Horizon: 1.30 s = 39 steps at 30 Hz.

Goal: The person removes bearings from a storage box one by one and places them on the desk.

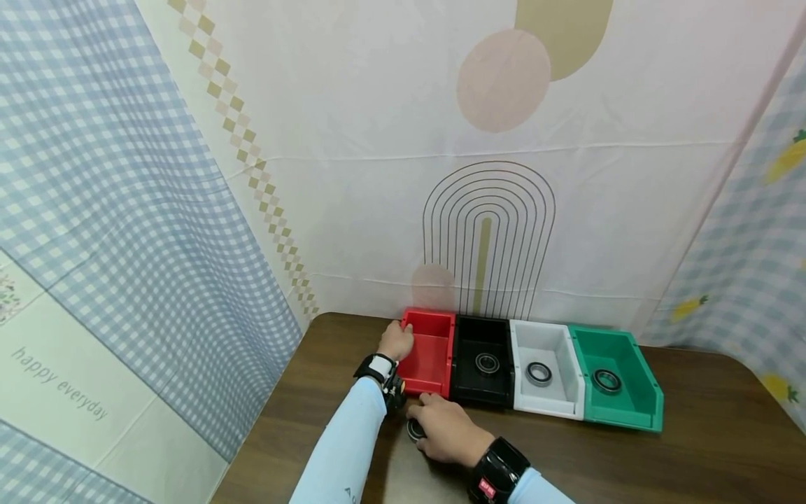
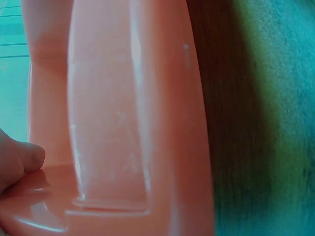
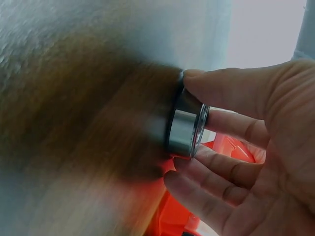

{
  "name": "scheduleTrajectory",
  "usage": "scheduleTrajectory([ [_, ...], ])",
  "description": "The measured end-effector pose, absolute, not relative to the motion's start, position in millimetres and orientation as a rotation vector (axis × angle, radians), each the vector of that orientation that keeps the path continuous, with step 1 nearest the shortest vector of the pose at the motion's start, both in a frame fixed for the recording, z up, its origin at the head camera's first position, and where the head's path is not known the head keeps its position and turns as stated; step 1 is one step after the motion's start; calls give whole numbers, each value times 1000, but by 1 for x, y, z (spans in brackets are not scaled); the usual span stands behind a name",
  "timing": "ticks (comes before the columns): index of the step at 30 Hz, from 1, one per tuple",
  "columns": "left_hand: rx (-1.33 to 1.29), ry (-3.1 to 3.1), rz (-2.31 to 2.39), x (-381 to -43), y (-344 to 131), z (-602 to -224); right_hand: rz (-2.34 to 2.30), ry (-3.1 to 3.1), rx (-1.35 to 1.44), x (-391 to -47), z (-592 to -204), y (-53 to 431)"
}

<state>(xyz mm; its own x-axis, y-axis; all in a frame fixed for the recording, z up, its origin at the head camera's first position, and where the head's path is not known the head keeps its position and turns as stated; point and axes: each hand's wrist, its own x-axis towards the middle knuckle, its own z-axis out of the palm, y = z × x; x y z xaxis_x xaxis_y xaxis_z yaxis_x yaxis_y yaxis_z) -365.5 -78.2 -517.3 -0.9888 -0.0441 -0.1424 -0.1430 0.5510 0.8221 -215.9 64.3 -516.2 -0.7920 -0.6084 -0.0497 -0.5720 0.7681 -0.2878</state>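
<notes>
My left hand (image 1: 395, 341) grips the left wall of a red bin (image 1: 429, 357), its thumb over the rim. In the left wrist view the red bin (image 2: 106, 108) fills most of the picture, with the thumb (image 2: 22, 160) at the left edge. In front of that bin, my right hand (image 1: 452, 432) holds a ball bearing (image 1: 414, 430) low at the brown tabletop. Seen from the right wrist, the shiny bearing (image 3: 183, 130) stands on edge between thumb and fingers. No bearing shows inside the red bin.
Right of the red bin, a black bin (image 1: 481, 390), a white bin (image 1: 548, 402) and a green bin (image 1: 630, 413) stand side by side, each with one bearing inside. Behind the wooden table (image 1: 302, 427) hangs a patterned cloth (image 1: 365, 210).
</notes>
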Motion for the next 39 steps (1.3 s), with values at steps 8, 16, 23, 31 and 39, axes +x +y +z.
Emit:
scheduleTrajectory([
  [8, -170, 2676, 1429, -366, -78, -518, -399, 2809, -928, -216, -518, 63],
  [16, -162, 2681, 1412, -366, -78, -516, -387, 2818, -913, -216, -519, 63],
  [23, -159, 2658, 1425, -370, -78, -518, -381, 2826, -914, -216, -517, 63],
  [31, -169, 2658, 1433, -369, -80, -519, -388, 2819, -921, -215, -518, 62],
  [39, -185, 2709, 1392, -370, -76, -523, -405, 2842, -962, -211, -521, 67],
])
